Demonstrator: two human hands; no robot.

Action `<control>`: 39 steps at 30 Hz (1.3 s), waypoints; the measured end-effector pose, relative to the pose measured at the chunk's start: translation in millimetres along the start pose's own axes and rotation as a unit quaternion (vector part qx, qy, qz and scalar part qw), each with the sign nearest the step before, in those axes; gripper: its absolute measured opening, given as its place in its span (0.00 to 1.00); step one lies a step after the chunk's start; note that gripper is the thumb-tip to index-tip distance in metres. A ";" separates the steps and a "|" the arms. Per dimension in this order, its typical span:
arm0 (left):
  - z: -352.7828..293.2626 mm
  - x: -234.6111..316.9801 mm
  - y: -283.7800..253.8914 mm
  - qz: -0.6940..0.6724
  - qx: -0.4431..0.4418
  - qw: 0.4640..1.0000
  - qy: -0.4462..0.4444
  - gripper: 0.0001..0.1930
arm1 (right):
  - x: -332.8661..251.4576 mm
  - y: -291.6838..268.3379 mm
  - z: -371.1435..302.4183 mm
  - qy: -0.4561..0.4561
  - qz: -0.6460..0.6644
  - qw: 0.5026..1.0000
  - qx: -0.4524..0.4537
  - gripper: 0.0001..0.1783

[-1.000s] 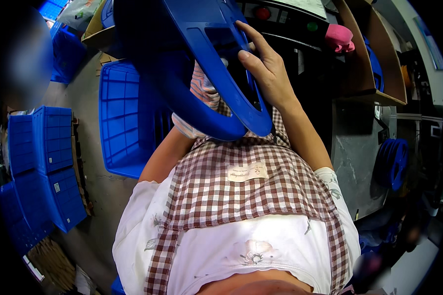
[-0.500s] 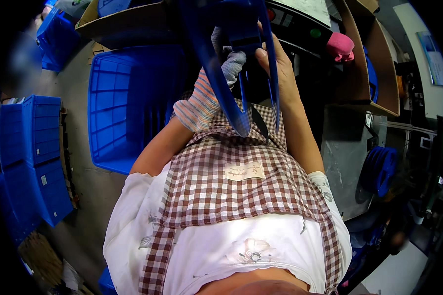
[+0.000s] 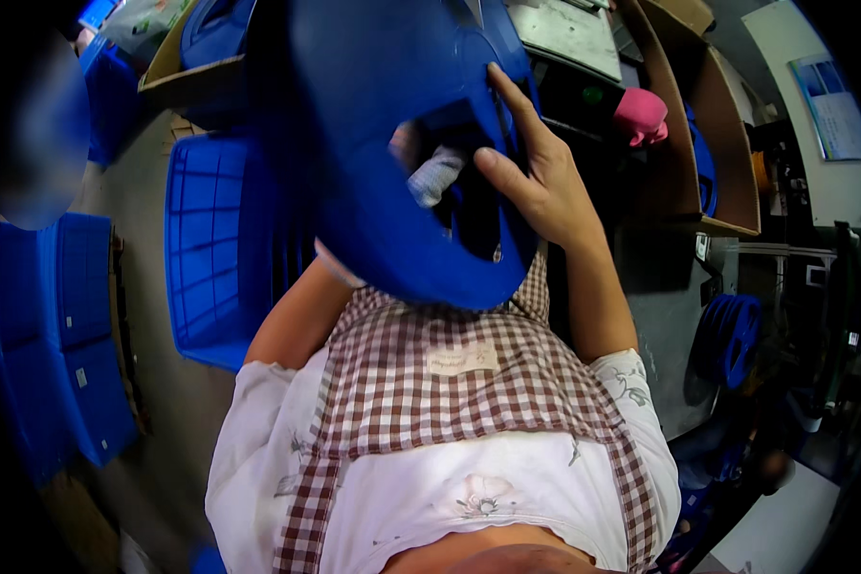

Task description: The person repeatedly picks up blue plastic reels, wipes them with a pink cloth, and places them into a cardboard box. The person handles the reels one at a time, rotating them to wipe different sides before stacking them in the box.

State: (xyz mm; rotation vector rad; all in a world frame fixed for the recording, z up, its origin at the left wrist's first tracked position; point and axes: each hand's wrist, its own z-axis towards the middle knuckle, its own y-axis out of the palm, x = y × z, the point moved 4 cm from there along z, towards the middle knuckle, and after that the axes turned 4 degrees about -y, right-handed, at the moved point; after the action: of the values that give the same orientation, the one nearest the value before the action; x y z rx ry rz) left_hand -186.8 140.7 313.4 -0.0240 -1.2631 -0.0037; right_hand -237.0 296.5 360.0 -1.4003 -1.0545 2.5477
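Note:
A large curved blue plastic part [image 3: 354, 182] with cut-out openings hangs in front of my apron, its broad face turned up. My left hand [image 3: 437, 176], in a striped knit glove, is mostly hidden behind it. Grey gloved fingertips show through the opening, curled against the part. Bare and ungloved, my right hand [image 3: 545, 182] grips the part's right edge, index finger along the rim and thumb by the opening.
An open blue crate [image 3: 201, 253] stands to the left, with stacked blue bins [image 3: 81, 325] farther left. Cardboard boxes [image 3: 732, 143] hold blue parts. A pink cloth-like item [image 3: 641, 115] sits at upper right. Blue ring-shaped parts [image 3: 730, 340] lie at right.
The blue plastic part has turned from nearly edge-on to show its broad face, and comes nearer my body. It now covers most of my left hand. My right hand has moved slightly down.

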 end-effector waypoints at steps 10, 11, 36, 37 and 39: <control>126.5 -46.8 -71.7 -0.240 -0.077 0.965 -0.075 0.23 | 39.3 -99.3 91.5 -0.003 -0.266 0.956 -0.125 0.40; 150.3 -52.5 -76.4 -0.240 -0.083 0.965 -0.067 0.22 | 52.6 -107.9 109.7 0.019 -0.260 0.958 -0.121 0.43; 195.8 -37.0 -118.0 0.170 0.089 0.978 0.081 0.19 | 99.3 -149.8 196.6 -0.201 -0.503 0.840 0.025 0.36; 177.8 -34.2 -124.1 0.394 0.105 0.895 0.181 0.21 | 106.1 -161.6 170.9 -0.133 -0.412 0.899 0.066 0.37; 158.6 -50.9 -117.9 0.462 0.139 0.853 0.199 0.25 | 126.3 -176.8 110.4 -0.043 -0.361 0.925 0.112 0.39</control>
State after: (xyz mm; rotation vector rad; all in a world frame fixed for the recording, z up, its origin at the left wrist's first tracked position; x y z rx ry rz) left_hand -355.3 25.5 314.9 -0.3631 -0.7228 0.9637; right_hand -443.0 416.5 410.6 -0.6648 -1.0006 2.0924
